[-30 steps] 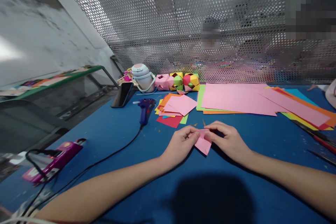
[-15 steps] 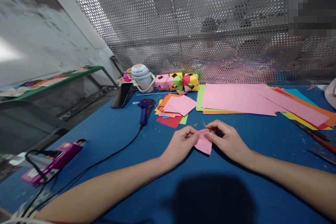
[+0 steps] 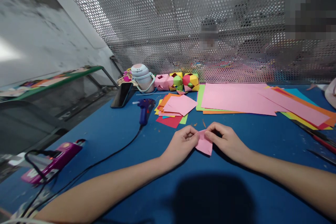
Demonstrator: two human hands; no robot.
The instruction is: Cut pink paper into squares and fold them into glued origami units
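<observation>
A small piece of pink paper (image 3: 204,145) is held just above the blue table (image 3: 157,185), pinched along its upper edge. My left hand (image 3: 181,144) grips its left side between thumb and fingers. On the upper right side, my right hand (image 3: 226,140) pinches it the same way. The paper's lower corner hangs free toward me. Beyond my left hand lies a pile of small coloured paper squares (image 3: 181,105), pink on top.
A blue glue gun (image 3: 143,112) stands at left, its cord running to a purple power strip (image 3: 54,164). Behind are a phone (image 3: 122,95), a lidded cup (image 3: 144,78), folded paper shapes (image 3: 177,82) and large pink sheets (image 3: 236,98). Scissors (image 3: 321,141) lie far right.
Both hands hold nearly the same place. The pink paper has shifted very slightly to the right, and the right fingers sit a little lower on its edge.
</observation>
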